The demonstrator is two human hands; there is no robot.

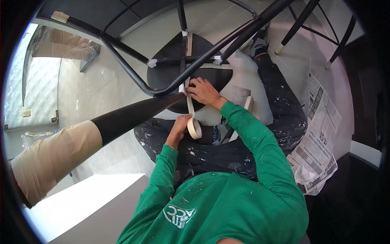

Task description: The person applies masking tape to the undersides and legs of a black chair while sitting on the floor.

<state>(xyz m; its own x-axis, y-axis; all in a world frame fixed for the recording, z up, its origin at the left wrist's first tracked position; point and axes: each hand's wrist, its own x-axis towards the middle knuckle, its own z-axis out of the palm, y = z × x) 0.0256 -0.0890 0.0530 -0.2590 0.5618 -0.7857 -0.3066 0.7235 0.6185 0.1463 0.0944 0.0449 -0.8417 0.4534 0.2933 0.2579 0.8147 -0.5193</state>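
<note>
An upturned black stool lies before me, its round seat (pixel 162 79) flat on the floor and its tube legs (pixel 142 110) rising toward me. Masking tape strips run across the seat's underside beside the dark cross-bars. My left hand (pixel 178 128) grips a roll of cream masking tape (pixel 191 129), thumb and fingers at its upper edge. From the roll, a tape strip (pixel 190 106) stretches up to the seat's middle. There my right hand (pixel 204 92) has its fingertips pressed on the strip near a leg's base; whether they pinch it is hard to tell.
Near my left arm, a thick black leg ends in a beige tape wrapping (pixel 61 152). Newspaper sheets (pixel 319 134) lie to the right of my bent legs. More black legs (pixel 300 22) stand at the upper right. A white block-like surface (pixel 93 203) is at the lower left.
</note>
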